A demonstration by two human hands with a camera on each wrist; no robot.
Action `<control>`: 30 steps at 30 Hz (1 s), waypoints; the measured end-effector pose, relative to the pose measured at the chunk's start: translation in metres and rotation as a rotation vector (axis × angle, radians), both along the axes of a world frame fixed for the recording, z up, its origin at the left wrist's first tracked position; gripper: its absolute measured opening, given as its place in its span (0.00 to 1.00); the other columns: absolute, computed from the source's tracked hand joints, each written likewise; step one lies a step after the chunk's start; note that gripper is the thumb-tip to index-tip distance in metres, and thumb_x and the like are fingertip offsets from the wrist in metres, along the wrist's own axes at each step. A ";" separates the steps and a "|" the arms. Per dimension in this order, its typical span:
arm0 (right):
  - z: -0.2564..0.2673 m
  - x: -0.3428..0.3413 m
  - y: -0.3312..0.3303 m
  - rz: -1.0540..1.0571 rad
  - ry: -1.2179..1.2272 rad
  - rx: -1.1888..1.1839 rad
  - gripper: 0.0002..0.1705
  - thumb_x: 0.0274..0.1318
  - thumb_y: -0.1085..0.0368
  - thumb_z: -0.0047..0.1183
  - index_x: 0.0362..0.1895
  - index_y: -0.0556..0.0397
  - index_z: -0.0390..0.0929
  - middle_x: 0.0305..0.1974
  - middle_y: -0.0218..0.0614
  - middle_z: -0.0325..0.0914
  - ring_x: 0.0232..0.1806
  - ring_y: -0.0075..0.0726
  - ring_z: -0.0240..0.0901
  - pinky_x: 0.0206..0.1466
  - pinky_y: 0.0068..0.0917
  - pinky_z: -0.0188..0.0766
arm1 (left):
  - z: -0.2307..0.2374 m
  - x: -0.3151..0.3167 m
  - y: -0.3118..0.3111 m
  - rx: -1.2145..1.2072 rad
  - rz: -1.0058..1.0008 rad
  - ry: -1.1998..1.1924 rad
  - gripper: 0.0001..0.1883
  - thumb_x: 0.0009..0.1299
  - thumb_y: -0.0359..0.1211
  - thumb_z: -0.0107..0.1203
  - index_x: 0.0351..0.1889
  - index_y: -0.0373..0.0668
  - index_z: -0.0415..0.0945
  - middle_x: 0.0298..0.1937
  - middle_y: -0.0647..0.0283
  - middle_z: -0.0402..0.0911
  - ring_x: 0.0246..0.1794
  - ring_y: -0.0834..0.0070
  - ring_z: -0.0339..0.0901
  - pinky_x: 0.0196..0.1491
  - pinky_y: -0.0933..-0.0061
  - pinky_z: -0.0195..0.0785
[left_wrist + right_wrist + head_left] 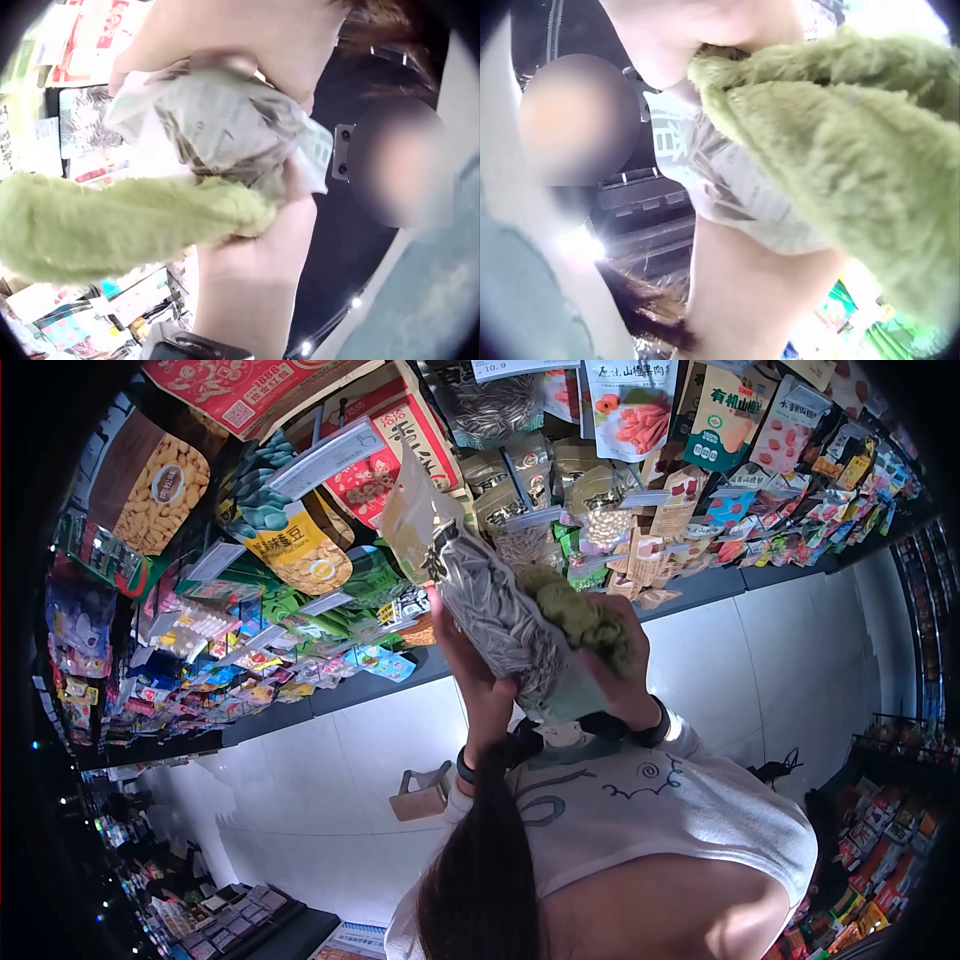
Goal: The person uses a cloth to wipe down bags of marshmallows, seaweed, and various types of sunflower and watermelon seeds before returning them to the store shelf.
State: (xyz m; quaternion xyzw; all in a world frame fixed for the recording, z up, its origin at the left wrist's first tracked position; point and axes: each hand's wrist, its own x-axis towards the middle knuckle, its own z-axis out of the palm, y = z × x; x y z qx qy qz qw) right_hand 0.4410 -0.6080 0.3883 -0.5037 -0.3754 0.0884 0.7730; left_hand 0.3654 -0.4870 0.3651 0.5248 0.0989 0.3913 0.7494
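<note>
My left hand (478, 695) grips the left side of a clear bag of sunflower seeds (500, 622), thumb across its front. The bag is tilted, its pale top toward the shelf. My right hand (628, 685) holds the bag's lower right side together with a fuzzy green plush thing (578, 618). In the left wrist view the plush thing (112, 225) hangs out from beside the right hand, below the crinkled bag (217, 124). The right wrist view has the plush (847, 165) large in front, covering part of the bag (735, 180).
Packed snack shelves curve ahead, with red packs (365, 470), a yellow bean bag (300, 550) and a white hawthorn pouch (635, 410). Pale tiled floor (340, 760) lies below, with a small stool (420, 795). Another goods display (885, 840) stands at the lower right.
</note>
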 end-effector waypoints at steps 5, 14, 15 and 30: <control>0.019 0.006 0.012 -0.089 -0.590 0.062 0.27 0.37 0.71 0.62 0.48 0.57 0.70 0.49 0.47 0.71 0.56 0.53 0.66 0.57 0.42 0.62 | -0.001 -0.025 -0.008 -0.012 -0.351 0.176 0.67 0.40 0.64 0.65 0.67 0.37 0.36 0.67 0.57 0.48 0.66 0.66 0.52 0.64 0.65 0.49; 0.024 0.040 0.013 -0.099 -0.768 -0.220 0.22 0.43 0.71 0.53 0.48 0.52 0.73 0.50 0.42 0.71 0.57 0.46 0.65 0.57 0.37 0.64 | 0.010 -0.017 -0.001 -0.628 -0.378 -0.174 0.42 0.53 0.47 0.52 0.63 0.35 0.54 0.58 0.52 0.66 0.57 0.62 0.66 0.60 0.63 0.59; 0.018 0.037 0.016 -0.140 -0.692 -0.225 0.22 0.43 0.72 0.53 0.48 0.52 0.73 0.50 0.42 0.71 0.57 0.46 0.65 0.57 0.37 0.64 | 0.005 -0.016 0.004 -0.595 -0.319 -0.129 0.41 0.53 0.49 0.51 0.62 0.36 0.56 0.57 0.52 0.67 0.56 0.61 0.67 0.58 0.61 0.61; 0.037 0.030 0.011 0.034 -0.968 -0.261 0.22 0.37 0.65 0.58 0.44 0.46 0.77 0.49 0.33 0.74 0.54 0.40 0.69 0.52 0.35 0.69 | 0.001 -0.013 0.026 -0.649 -0.328 -0.213 0.35 0.57 0.50 0.42 0.58 0.38 0.60 0.55 0.53 0.70 0.52 0.62 0.70 0.55 0.64 0.64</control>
